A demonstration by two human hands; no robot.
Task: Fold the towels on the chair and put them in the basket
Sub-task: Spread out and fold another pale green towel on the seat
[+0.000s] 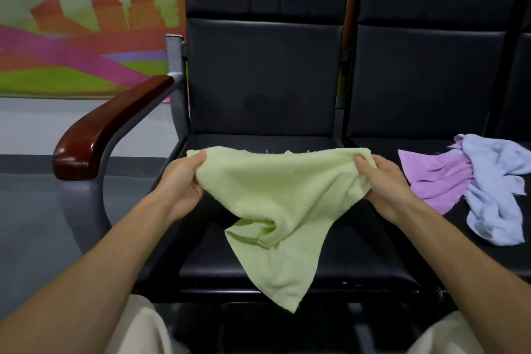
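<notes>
We pinch the green towel [275, 195] between our left hand [184, 181] and right hand [385, 184], its long edge stretched hand to hand, a corner drooping below toward the chair seat [218, 264].

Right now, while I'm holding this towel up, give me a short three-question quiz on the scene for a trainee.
1. True or false: the green towel lies folded flat on the chair seat.
2. Which towel lies partly over the purple towel? A) green B) blue C) white
3. Fill in: the wooden armrest is on the person's ___ side.
Key: 1. False: the left hand and right hand grip its top corners, and it hangs unfolded. 2. B, the blue towel. 3. Left.
</notes>
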